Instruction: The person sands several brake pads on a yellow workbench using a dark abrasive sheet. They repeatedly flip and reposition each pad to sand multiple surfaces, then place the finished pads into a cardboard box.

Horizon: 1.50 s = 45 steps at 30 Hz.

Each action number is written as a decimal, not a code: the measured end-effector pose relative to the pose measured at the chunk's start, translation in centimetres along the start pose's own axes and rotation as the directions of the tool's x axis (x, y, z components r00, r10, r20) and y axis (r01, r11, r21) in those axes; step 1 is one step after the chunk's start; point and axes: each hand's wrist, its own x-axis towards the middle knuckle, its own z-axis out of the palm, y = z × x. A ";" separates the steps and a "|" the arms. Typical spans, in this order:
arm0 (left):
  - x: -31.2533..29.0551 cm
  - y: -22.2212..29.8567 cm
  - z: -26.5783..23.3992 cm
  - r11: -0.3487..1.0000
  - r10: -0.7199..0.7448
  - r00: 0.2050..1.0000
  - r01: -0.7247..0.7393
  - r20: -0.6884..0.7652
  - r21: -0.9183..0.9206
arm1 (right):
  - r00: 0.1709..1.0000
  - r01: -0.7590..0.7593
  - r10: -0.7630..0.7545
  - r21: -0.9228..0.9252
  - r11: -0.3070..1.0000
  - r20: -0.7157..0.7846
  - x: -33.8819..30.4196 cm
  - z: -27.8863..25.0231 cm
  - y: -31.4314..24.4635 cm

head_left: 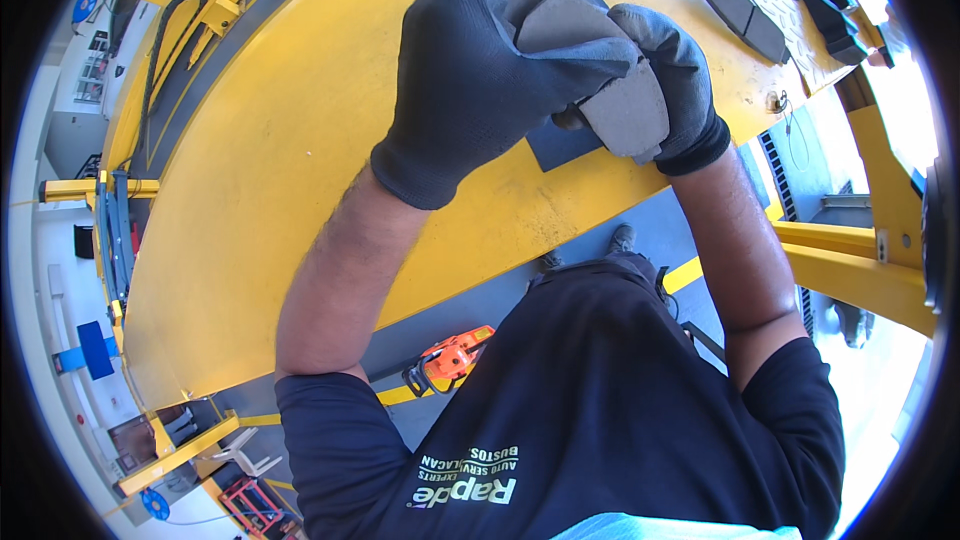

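Both my hands wear dark work gloves and are raised over a yellow table [300,180]. Between them is a grey brake pad [628,112], tilted, its flat face partly showing. My left hand [480,70] is closed on the pad, with one finger lying across its face and covering the middle. From the other side, my right hand [680,70] grips the pad's edge; some of its fingers are hidden behind it. A second brake pad [742,15], dark grey with a groove across it, lies on the table to the right.
A dark blue sheet [562,148] lies on the table under my hands. Several dark parts [828,15] sit at the far right edge. On the floor near the table stands an orange power tool [452,358]. Yellow steel frames [850,280] rise at the right.
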 end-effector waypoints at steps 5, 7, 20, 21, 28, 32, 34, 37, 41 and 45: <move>0.2 -0.7 -0.9 0.997 -0.018 0.998 0.013 0.065 0.081 | 0.960 -0.275 0.248 0.256 0.927 0.132 0.9 -0.2 -1.2; 0.1 -1.1 -1.1 0.995 -0.101 0.994 0.102 0.036 -0.011 | 0.957 -0.285 0.251 0.294 0.912 0.149 0.8 0.5 -1.4; 0.2 -2.0 -1.6 0.979 0.179 0.974 -0.163 0.137 -0.120 | 0.965 -0.262 0.249 0.394 0.881 0.085 0.7 0.7 -1.5; 0.2 -2.1 -1.4 0.974 0.186 0.976 -0.168 0.111 -0.150 | 0.963 -0.268 0.252 0.410 0.872 0.093 0.7 0.7 -1.5; 0.3 -2.5 -1.5 0.974 0.069 0.998 -0.066 0.007 -0.216 | 0.945 -0.326 0.257 0.496 0.805 0.203 1.3 1.2 -1.3; 0.4 -2.1 -1.8 0.975 0.084 0.996 -0.076 0.028 -0.210 | 0.938 -0.346 0.297 0.400 0.849 0.180 1.1 0.5 -1.0; 0.4 -2.2 -1.6 0.970 0.094 0.995 -0.086 0.023 -0.229 | 0.930 -0.366 0.315 0.410 0.835 0.190 1.2 0.5 -1.1; 0.3 -2.3 -1.6 0.968 0.132 0.991 -0.131 -0.006 -0.213 | 0.921 -0.386 0.313 0.428 0.817 0.234 1.4 0.3 -0.9; 0.2 -2.4 -1.4 0.968 0.027 0.999 -0.017 0.035 -0.251 | 0.921 -0.370 0.250 0.463 0.806 0.300 1.7 0.0 -0.4; 0.2 -1.1 -0.2 0.984 0.148 0.989 -0.148 -0.010 -0.103 | 0.988 -0.118 0.087 0.256 0.959 0.131 0.5 -0.3 -0.6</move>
